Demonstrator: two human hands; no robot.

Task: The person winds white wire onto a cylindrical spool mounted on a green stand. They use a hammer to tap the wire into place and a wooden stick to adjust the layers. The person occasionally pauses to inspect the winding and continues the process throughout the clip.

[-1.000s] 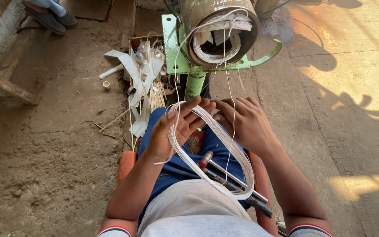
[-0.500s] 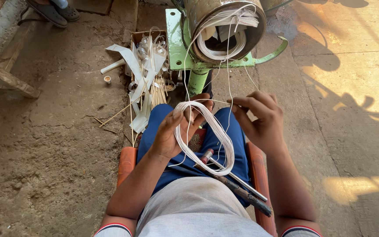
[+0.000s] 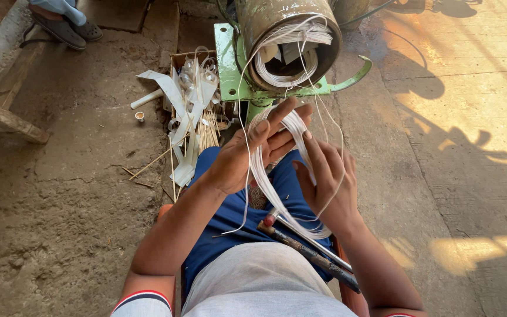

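Left hand (image 3: 247, 155) & right hand (image 3: 324, 176) both grip 1 white wire coil (image 3: 271, 182); 2 tools (image 3: 306, 249) on lap.

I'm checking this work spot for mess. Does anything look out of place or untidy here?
Yes. White strips and thin sticks spill from a small box onto the dirt floor beside the green machine. Two long tools lie loose across the lap, under the white cord loop held by the left hand and right hand.

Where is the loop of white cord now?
The loop of white cord hangs centre frame between the left hand and right hand, below the green machine.
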